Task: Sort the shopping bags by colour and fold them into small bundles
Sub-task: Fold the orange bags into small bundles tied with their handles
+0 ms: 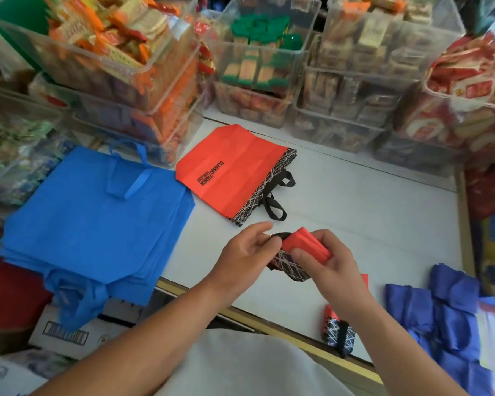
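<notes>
My right hand [330, 270] grips a folded red bag bundle [306, 245] with a black-and-white patterned edge, held above the white counter [369, 212]. My left hand [246, 252] pinches the bundle's black strap at its left end. A flat red bag [232, 170] with black handles lies further back on the counter. A stack of flat blue bags [97, 221] lies at the left. A finished red-and-patterned bundle [337, 330] rests near the counter's front edge. Several folded dark blue bundles [446, 307] are heaped at the right.
Clear plastic bins [269, 52] full of packaged snacks line the back and left of the counter. Cardboard boxes [66, 335] sit below the blue bags at the lower left. A wooden strip [466, 224] edges the counter on the right.
</notes>
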Demonstrator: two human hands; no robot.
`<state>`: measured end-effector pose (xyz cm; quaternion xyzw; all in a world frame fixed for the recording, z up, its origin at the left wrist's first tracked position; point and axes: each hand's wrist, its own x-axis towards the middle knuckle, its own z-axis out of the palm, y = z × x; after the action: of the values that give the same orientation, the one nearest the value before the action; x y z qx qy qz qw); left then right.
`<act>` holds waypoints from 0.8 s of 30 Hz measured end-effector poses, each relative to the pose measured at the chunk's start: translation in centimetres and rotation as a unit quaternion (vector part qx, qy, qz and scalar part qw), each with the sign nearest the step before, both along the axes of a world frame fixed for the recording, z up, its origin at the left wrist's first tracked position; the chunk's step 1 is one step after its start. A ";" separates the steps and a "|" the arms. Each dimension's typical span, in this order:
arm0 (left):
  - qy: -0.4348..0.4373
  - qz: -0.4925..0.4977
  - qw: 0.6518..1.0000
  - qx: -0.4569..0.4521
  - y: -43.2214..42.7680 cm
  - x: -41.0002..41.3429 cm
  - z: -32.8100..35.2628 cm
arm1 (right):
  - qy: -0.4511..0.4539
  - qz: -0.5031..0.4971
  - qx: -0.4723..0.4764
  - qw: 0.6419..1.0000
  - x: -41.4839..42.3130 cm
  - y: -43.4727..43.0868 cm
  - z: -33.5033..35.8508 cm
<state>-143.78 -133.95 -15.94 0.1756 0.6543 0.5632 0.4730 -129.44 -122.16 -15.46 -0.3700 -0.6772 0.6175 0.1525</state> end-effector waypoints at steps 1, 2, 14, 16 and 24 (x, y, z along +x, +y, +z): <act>0.010 -0.012 1.000 0.000 -0.1 -0.1 -0.3 | 0.001 -0.013 -0.009 1.000 0.0 0.2 0.2; 0.034 -0.034 0.999 -0.005 -0.1 -0.1 -0.6 | 0.003 -0.019 -0.017 1.000 0.1 0.3 0.3; 0.085 0.012 0.995 -0.059 1.0 1.1 -0.7 | -0.014 -0.095 0.042 0.994 -0.4 -0.5 1.2; 0.150 -0.007 0.987 -0.058 0.9 1.2 -0.8 | -0.011 -0.101 0.046 0.994 -0.3 -0.6 1.1; 0.153 -0.041 0.984 -0.088 1.9 2.1 -0.3 | -0.030 -0.075 0.121 0.989 -0.2 -0.7 -0.5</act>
<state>-141.67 -132.05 -16.20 0.2439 0.7579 0.4505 0.4039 -129.67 -122.91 -15.91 -0.4165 -0.7217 0.5065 0.2218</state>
